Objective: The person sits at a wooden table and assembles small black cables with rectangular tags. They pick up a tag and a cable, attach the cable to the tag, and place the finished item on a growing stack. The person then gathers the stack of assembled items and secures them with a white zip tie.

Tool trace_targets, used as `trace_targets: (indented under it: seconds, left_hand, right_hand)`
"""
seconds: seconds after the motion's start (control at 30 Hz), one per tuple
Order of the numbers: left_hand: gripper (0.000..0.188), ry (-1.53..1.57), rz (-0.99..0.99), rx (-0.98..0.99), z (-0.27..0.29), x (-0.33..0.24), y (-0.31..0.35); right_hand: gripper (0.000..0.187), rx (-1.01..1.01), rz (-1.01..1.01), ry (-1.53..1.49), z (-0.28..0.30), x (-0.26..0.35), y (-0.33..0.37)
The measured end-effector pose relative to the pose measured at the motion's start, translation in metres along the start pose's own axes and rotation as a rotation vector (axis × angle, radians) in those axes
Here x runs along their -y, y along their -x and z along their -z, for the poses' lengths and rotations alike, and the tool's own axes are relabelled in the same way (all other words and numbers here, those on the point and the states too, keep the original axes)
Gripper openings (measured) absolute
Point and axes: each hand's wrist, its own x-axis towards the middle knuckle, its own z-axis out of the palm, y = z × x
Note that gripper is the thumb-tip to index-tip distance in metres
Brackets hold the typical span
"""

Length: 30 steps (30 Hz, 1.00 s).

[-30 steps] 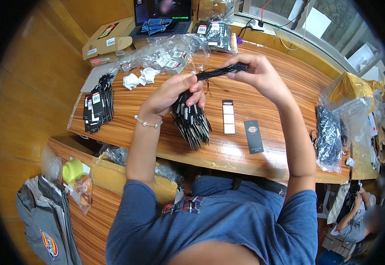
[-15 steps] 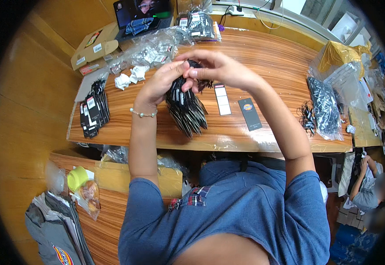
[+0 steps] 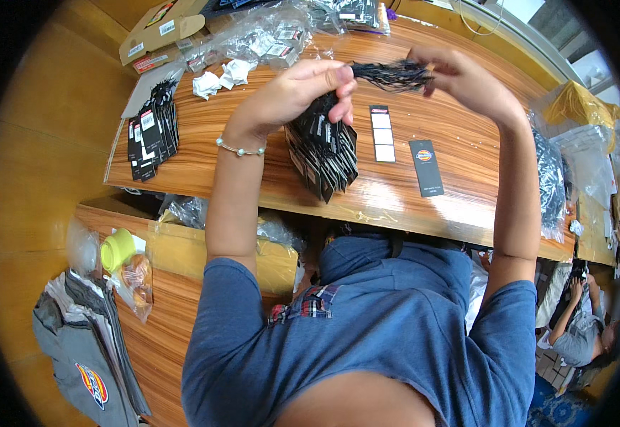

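A thick bunch of black hang tags (image 3: pixel 322 156) hangs below my left hand (image 3: pixel 310 89), whose thumb and fingers are closed round its upper end. From that grip the tags' black strings (image 3: pixel 388 74) stretch to the right. Their far ends are pinched in my right hand (image 3: pixel 463 78), held at about the same height. On the table nearby lie a tag with white label panels (image 3: pixel 382 135) and a plain black tag with a small logo (image 3: pixel 425 169).
More strung black tags (image 3: pixel 153 132) lie at the table's left. Crumpled white paper (image 3: pixel 223 78), clear plastic bags (image 3: pixel 264 43) and a cardboard box (image 3: pixel 160 32) are behind them. A bag of black items (image 3: pixel 548 178) stands right. Another person (image 3: pixel 580 334) sits at the far right.
My right hand has moved away to the right, drawing the strings out straight from my left hand. The tag bunch has shifted slightly in view, as has the whole scene.
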Motion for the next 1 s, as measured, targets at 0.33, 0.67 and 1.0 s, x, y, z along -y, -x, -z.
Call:
trace_targets:
  seconds: [0.33,0.67,1.0]
  left_hand:
    - [0.029,-0.031,-0.062,-0.173,0.015,0.005,0.014]
    - [0.034,-0.282,-0.114,-0.188,0.005,0.011,0.002]
    - [0.032,-0.297,-0.012,-0.065,0.001,0.01,0.007]
  right_hand:
    - [0.031,-0.04,0.452,-0.371,-0.057,0.063,-0.06]
    - [0.034,0.199,-0.1,-0.312,-0.033,0.065,-0.044]
    - [0.024,0.252,-0.062,-0.242,-0.032,0.066,-0.045]
